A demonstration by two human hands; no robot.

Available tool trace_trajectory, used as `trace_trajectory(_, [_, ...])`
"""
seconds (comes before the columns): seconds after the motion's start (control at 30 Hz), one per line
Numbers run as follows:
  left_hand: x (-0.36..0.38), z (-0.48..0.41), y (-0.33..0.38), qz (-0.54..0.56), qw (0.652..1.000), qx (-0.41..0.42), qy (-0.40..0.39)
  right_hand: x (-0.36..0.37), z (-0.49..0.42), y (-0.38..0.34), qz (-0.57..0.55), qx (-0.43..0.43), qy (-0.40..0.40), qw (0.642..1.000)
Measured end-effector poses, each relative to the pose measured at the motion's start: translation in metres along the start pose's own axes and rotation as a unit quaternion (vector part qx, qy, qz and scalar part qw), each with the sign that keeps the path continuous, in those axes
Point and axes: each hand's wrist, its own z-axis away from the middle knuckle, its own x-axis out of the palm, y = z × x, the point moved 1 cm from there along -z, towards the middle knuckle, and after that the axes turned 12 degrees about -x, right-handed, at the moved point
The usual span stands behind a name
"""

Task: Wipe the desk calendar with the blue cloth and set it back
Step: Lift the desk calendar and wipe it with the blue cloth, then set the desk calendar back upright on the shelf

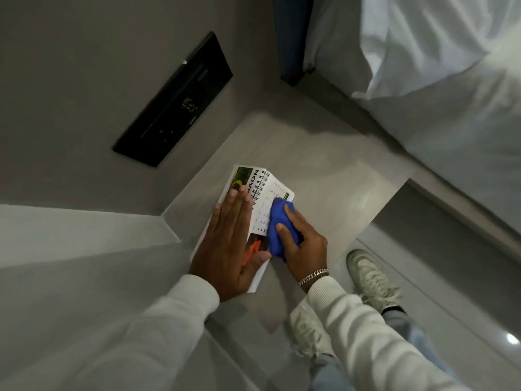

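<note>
The right hand (pixel 300 244) is seen closed around the bunched blue cloth (pixel 277 230), fingers curled over its top, the wad pressed down onto the right-hand page of the desk calendar (pixel 260 204). The left hand (pixel 229 244) is laid flat, fingers straight and close together, palm down on the calendar's left half, the thumb reaching toward the cloth; the calendar is thus pinned rather than gripped. The two hands are just beside each other, with the spiral binding (pixel 260 187) running up between them. The calendar is lying collapsed flat on the grey bedside ledge (pixel 324 170), not standing, in the corner near the wall with its dark control panel (pixel 173 103). White bedding (pixel 437 80) is noted well apart, to the upper right, and a pale shoe (pixel 369 277) on the floor below. The wiping step is judged to be in hand, with the right page under the cloth and the left half covered by the palm. The next move is judged to call for the holding hand to be shifted so the covered half can be wiped; afterwards the calendar would need to be stood up again on the ledge.
</note>
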Motion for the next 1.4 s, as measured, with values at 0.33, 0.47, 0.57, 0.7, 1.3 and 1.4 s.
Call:
trace_trajectory(0.33, [-0.012, 0.012, 0.023, -0.03, 0.991, -0.109, 0.077, -0.113, -0.076, -0.008, 0.288, -0.196, -0.195, 0.917])
trace_trajectory(0.47, [-0.012, 0.03, 0.033, 0.042, 0.951, -0.246, 0.181, -0.119, -0.108, 0.008, 0.37, -0.29, -0.228, 0.852])
trace_trajectory(0.57, [-0.006, 0.044, 0.033, 0.053, 0.917, -0.31, 0.245, -0.117, -0.114, 0.028, 0.436, -0.313, -0.257, 0.804])
trace_trajectory(0.7, [0.006, 0.065, 0.032, 0.156, 0.843, -0.419, 0.3, -0.117, -0.1, 0.042, 0.508, -0.249, -0.319, 0.76])
trace_trajectory(1.3, [0.021, 0.07, 0.085, 0.53, 0.453, -0.598, 0.395, -0.046, -0.099, -0.082, 0.073, -0.167, -0.265, 0.947])
trace_trajectory(1.4, [0.015, 0.059, 0.069, 0.552, 0.481, -0.56, 0.388, -0.044, -0.111, -0.087, 0.067, -0.167, -0.255, 0.95])
